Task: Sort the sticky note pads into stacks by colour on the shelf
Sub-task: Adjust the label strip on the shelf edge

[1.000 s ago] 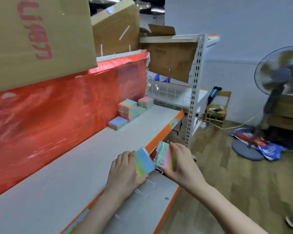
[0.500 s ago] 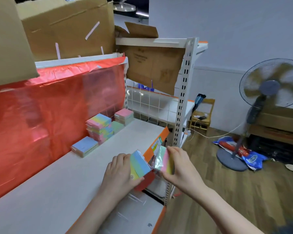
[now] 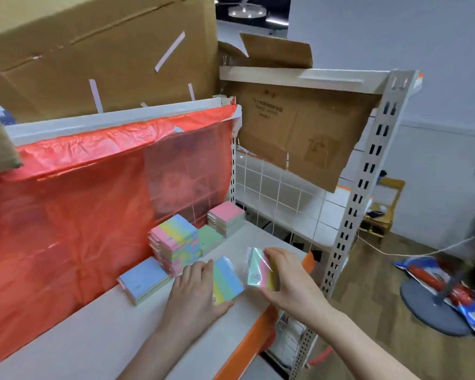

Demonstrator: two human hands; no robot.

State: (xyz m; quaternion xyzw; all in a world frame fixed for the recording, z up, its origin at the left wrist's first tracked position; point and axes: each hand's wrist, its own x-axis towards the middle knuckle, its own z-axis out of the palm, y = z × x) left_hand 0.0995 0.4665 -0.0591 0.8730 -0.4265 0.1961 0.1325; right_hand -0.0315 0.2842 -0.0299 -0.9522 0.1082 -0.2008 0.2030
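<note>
On the shelf (image 3: 99, 333), the sorted stacks sit mid-frame: the tall striped stack (image 3: 174, 244), then smaller blue, green and pink ones. You're mid-placement, I judge: your left hand (image 3: 195, 294) grips a striped pad (image 3: 226, 281), long axis pointing upper left. It belongs on the striped stack, while your right hand (image 3: 288, 281) pinches a wrapped pad (image 3: 261, 272).

The white shelf (image 3: 99, 333) (orange-edged) bears blue pad (image 3: 144, 281), striped stack (image 3: 173, 242), green pad (image 3: 210, 237), pink stack (image 3: 225, 218).
</note>
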